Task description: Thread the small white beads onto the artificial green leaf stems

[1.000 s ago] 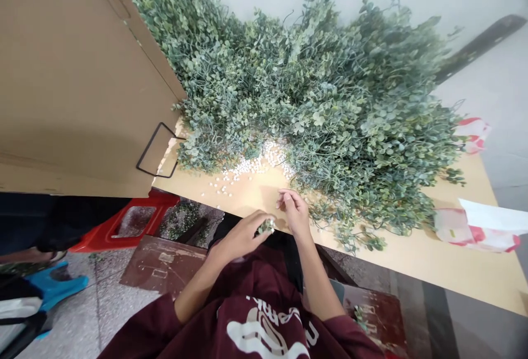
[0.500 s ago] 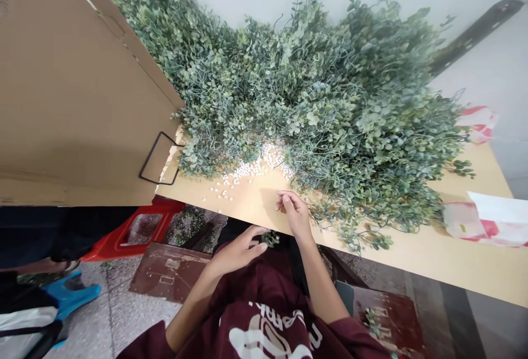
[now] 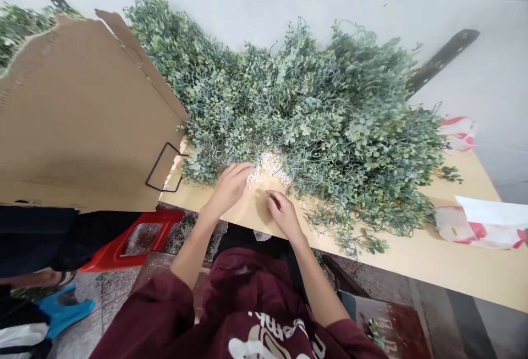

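Note:
On the table, a big pile of artificial leafy greenery [image 3: 305, 100] spreads along the wall. A scatter of small white pieces [image 3: 272, 165] lies in a gap at its front edge. My left hand [image 3: 231, 187] is stretched over the left part of these pieces, fingers extended and slightly bent, covering some of them. Just in front of the pieces, my right hand [image 3: 282, 211] is closed, thumb and fingers curled together; anything between the fingertips is too small to make out. A loose leafy sprig [image 3: 365, 242] lies at the table's front edge.
A tall cardboard sheet [image 3: 91, 111] with a black wire frame [image 3: 165, 166] at its edge stands left. Red-and-white plastic packaging [image 3: 466, 224] lies on the wooden table [image 3: 445, 263] at right. Beneath are a red stool [image 3: 124, 243] and another person's dark-clothed leg [image 3: 37, 241].
My left hand has moved up from my lap, where a green sprig was beside it, onto the white pieces. My right hand has shifted slightly left. The camera view has tilted up.

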Motion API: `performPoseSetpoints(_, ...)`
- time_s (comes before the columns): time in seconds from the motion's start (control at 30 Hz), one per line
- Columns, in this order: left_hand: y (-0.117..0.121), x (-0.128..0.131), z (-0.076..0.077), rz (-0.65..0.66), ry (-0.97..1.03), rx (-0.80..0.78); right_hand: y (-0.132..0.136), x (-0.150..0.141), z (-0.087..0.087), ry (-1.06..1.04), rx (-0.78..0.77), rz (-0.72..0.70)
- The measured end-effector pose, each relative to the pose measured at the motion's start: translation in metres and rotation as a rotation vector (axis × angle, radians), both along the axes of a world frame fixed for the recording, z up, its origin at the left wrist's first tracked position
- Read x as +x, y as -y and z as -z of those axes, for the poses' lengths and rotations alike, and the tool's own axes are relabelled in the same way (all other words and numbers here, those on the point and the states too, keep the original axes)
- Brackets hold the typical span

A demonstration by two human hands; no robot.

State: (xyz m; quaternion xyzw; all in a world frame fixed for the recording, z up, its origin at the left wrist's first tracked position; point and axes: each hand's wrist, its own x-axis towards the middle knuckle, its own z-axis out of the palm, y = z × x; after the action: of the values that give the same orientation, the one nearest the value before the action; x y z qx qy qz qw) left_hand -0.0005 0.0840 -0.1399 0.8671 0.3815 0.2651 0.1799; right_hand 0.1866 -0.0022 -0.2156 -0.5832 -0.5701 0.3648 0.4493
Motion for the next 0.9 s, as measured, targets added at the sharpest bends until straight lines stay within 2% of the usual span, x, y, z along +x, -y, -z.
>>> performPoseSetpoints(0.1, -0.039, 0.008, 0.008, 0.047, -0.256, 0.155, -0.026, -0.007, -0.009, 0.265, 0.006, -0.041)
performPoseSetpoints(0.2, -0.056, 0.008, 0.013, 0.065, -0.303, 0.159, -0.046, -0.012, -0.015, 0.45, -0.104, -0.044)
performPoseSetpoints(0.27, -0.056, 0.005, 0.013, 0.063, -0.163, 0.1, -0.053, -0.015, -0.015, 0.522, -0.139, -0.027)
performPoseSetpoints(0.37, -0.047, 0.003, 0.018, -0.015, 0.219, -0.114, -0.054, -0.018, -0.013, 0.538, -0.144, 0.004)
performPoseSetpoints(0.47, -0.034, 0.012, 0.032, -0.171, 0.61, -0.347, -0.049, -0.014, -0.011, 0.396, -0.101, 0.021)
performPoseSetpoints(0.57, -0.016, 0.031, 0.054, -0.297, 0.796, -0.377, -0.038, -0.006, -0.009, 0.061, -0.093, -0.008)
performPoseSetpoints(0.63, -0.003, 0.045, 0.067, -0.356, 0.812, -0.362, -0.031, -0.001, -0.008, -0.156, -0.107, -0.044)
performPoseSetpoints(0.7, 0.01, 0.056, 0.076, -0.368, 0.773, -0.363, -0.026, 0.003, -0.006, -0.285, -0.082, -0.072)
performPoseSetpoints(0.8, 0.026, 0.065, 0.08, -0.314, 0.662, -0.318, -0.025, 0.005, -0.003, -0.332, -0.027, -0.05)
performPoseSetpoints(0.9, 0.035, 0.063, 0.075, -0.211, 0.505, -0.22, -0.027, 0.006, 0.002, -0.313, -0.003, 0.02)
